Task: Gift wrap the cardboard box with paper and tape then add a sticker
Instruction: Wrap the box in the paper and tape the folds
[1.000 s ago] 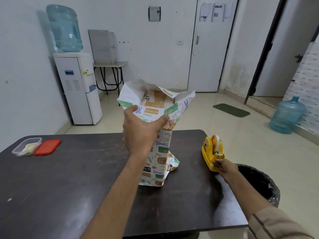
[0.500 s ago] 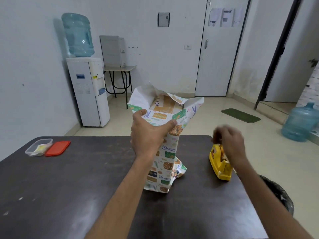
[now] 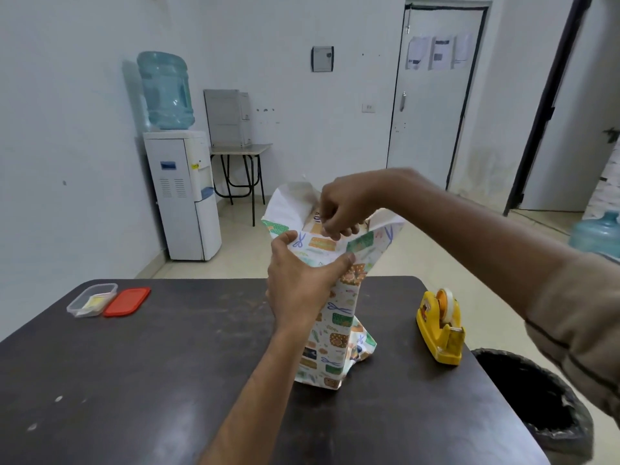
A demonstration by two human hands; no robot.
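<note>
The tall cardboard box (image 3: 310, 226), sheathed in crinkled patterned paper (image 3: 330, 323), is stood upright on the dark table (image 3: 167, 364), left of the yellow tape dispenser (image 3: 439, 325). It is gripped by the left hand (image 3: 302, 283); right hand (image 3: 342, 209) fingers are pinched at the open top.

Left hand (image 3: 303, 283) clamps wrapped box (image 3: 330, 317) upright on table (image 3: 167, 364). Right hand (image 3: 345, 209) pinches at paper's open top, just above that grip. Right of grip: dispenser (image 3: 439, 325) near table edge, open gap between it and box. Bin (image 3: 533, 404) beyond that edge, below. Left of grip: bare tabletop; tub (image 3: 91, 299) and red lid (image 3: 127, 301) well apart at far left corner.
</note>
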